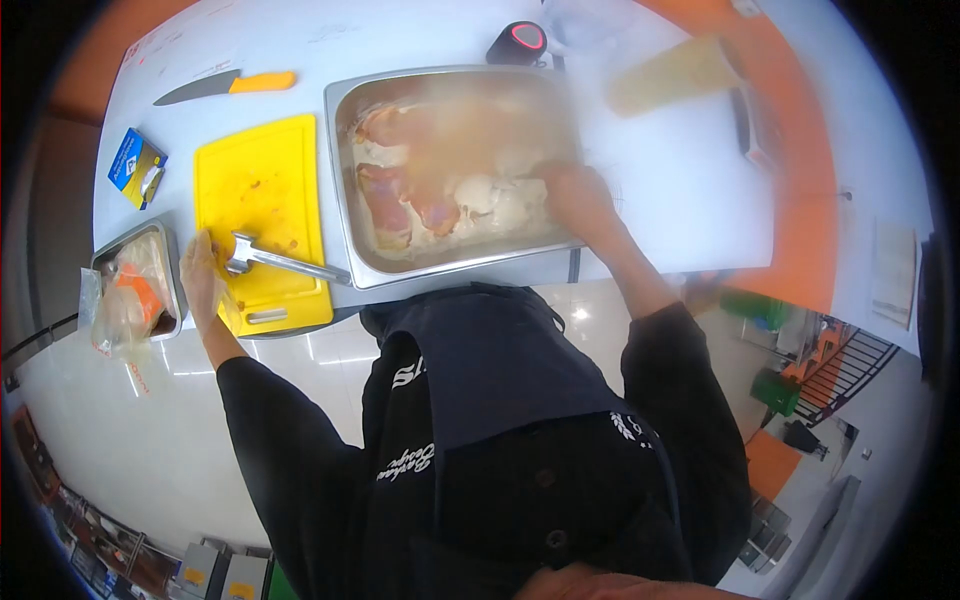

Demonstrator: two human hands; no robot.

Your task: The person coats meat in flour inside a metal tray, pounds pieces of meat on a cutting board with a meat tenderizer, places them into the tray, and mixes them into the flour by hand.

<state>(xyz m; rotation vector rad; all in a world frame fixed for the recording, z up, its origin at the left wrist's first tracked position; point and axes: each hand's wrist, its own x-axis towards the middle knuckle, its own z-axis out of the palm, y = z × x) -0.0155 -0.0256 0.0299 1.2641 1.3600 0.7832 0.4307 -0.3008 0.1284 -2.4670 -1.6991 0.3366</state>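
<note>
A deep steel pan holds pieces of raw meat in a pale, creamy sauce; haze blurs its upper right part. My right hand is over the pan's right side, fingers closed beside a white creamy mound. What those fingers grip is too blurred to name. My left hand, in a clear plastic glove, lies along the left edge of a yellow cutting board, fingers stretched out. A metal meat mallet rests across the board, its handle end near the pan.
A yellow-handled knife lies at the back left, above a blue and yellow box. At the left edge a small metal tray holds plastic bags. A dark round device and a blurred yellowish container stand behind the pan.
</note>
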